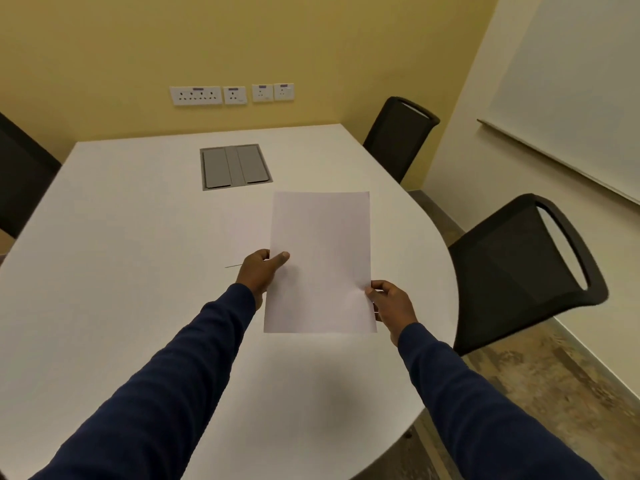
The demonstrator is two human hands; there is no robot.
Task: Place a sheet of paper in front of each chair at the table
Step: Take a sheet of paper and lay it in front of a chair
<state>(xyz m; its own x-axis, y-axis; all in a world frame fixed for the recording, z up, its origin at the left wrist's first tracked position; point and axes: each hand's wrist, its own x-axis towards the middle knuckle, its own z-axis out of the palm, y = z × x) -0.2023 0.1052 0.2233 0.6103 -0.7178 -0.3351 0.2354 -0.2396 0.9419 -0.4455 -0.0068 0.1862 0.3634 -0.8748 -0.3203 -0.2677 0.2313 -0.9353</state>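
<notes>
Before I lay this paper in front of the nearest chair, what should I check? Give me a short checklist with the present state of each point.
1. Both hands hold the paper sheet: ok. The left hand pinches its left edge and the right hand its right edge.
2. Only one sheet in the grip: cannot tell.
3. Table free in front of the near black chair: ok.
4. Paper already at the far black chair: not ok, none lies there.
5. Cable box lid shut and clear of the sheet: ok.
</notes>
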